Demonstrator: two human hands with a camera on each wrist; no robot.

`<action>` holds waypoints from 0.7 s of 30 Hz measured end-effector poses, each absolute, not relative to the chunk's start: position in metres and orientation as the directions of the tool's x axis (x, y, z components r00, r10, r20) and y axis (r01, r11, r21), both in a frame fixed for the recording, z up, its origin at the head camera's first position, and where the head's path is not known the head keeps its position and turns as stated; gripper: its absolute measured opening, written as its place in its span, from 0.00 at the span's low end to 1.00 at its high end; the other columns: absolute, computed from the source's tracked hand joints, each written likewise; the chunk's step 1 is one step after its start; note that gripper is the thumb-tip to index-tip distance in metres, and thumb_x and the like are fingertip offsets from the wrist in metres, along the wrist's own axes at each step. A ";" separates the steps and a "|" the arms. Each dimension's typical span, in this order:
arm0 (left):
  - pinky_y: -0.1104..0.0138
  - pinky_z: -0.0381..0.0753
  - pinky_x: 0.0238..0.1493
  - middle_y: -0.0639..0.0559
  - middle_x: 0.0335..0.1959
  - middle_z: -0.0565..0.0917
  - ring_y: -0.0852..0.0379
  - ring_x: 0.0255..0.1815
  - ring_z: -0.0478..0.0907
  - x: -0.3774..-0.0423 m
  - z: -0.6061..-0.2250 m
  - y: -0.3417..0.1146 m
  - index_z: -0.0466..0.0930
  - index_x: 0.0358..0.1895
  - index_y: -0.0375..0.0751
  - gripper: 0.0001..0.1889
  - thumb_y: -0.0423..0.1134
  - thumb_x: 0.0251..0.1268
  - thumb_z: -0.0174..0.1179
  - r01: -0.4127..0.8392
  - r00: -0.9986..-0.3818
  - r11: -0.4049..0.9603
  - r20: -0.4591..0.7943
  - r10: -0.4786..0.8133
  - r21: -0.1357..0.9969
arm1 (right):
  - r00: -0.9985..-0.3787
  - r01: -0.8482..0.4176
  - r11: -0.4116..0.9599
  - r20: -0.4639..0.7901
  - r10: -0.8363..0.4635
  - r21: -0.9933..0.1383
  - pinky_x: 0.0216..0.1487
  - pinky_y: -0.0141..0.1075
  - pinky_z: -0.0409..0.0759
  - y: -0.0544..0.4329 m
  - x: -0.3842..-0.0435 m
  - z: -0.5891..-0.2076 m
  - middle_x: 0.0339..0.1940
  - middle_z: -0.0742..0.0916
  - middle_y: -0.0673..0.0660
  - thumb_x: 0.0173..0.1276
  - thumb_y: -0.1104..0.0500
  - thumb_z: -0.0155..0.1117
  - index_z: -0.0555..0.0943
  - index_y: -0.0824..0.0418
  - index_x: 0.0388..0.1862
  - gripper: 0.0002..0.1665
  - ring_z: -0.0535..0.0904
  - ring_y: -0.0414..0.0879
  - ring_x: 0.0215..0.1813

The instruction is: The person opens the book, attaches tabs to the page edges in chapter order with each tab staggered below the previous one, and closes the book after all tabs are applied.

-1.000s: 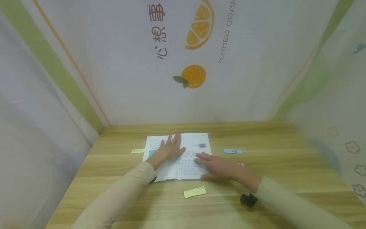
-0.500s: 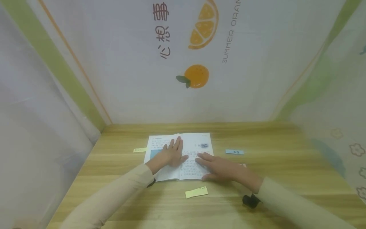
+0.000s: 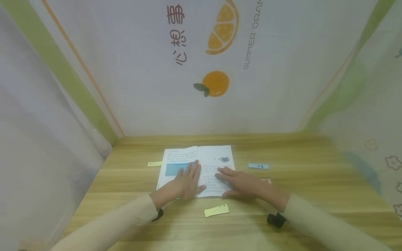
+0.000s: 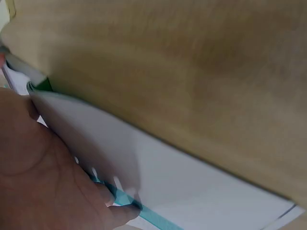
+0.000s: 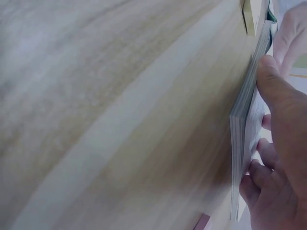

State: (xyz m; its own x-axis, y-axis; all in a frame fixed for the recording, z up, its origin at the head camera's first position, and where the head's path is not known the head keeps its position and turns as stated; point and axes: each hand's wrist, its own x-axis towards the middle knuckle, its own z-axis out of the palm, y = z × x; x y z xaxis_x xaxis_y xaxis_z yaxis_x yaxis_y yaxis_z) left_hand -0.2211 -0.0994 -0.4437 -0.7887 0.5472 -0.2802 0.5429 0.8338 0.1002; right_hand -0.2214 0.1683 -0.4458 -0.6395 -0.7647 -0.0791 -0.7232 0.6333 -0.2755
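An open book [image 3: 216,153] lies on the wooden table, with printed text on both pages and a blue box on the left one. My left hand [image 3: 187,183] rests flat along the inner part of the left page near the spine, fingers straight and pointing away. Its palm and fingertips show over the white page [image 4: 182,177] in the left wrist view. My right hand [image 3: 240,183] lies over the right page with fingers extended and spread. In the right wrist view its thumb [image 5: 269,72] is on the book's near edge, above the stacked pages.
A yellow paper strip [image 3: 216,210] lies in front of the book, and another yellow strip [image 3: 154,164] at its left edge. To the right is a blue strip [image 3: 258,166]. A further strip [image 3: 267,181] is partly hidden behind the right hand. A patterned curtain [image 3: 150,104] stands behind the table.
My left hand has slid down along the spine towards me, uncovering more of the blue box and upper left page. The right hand stays in place on the right page.
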 end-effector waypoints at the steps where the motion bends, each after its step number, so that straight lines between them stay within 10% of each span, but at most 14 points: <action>1: 0.38 0.47 0.74 0.32 0.81 0.35 0.34 0.80 0.36 -0.217 -0.445 -0.100 0.37 0.80 0.27 0.43 0.61 0.82 0.35 0.544 -0.790 0.833 -0.271 0.550 0.103 | -0.640 -0.724 0.633 -0.079 -0.765 -0.274 0.72 0.52 0.65 0.168 -0.221 -0.446 0.81 0.61 0.60 0.73 0.36 0.60 0.62 0.58 0.81 0.46 0.58 0.58 0.78; 21: 0.38 0.43 0.74 0.32 0.80 0.32 0.32 0.79 0.29 -0.189 -0.463 -0.104 0.35 0.80 0.27 0.46 0.64 0.80 0.34 0.583 -0.767 0.805 -0.251 0.590 0.109 | -0.635 -0.734 0.627 -0.063 -0.770 -0.260 0.72 0.53 0.64 0.171 -0.220 -0.447 0.81 0.61 0.61 0.73 0.36 0.60 0.62 0.59 0.81 0.47 0.58 0.58 0.78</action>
State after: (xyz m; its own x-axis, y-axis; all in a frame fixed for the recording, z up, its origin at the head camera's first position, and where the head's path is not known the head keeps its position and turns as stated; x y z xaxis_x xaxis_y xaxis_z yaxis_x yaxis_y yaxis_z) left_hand -0.1891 -0.1041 -0.4629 -0.7674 0.5901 -0.2506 0.5834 0.8049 0.1089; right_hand -0.2199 0.1706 -0.4473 -0.6354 -0.7697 -0.0626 -0.7342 0.6272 -0.2599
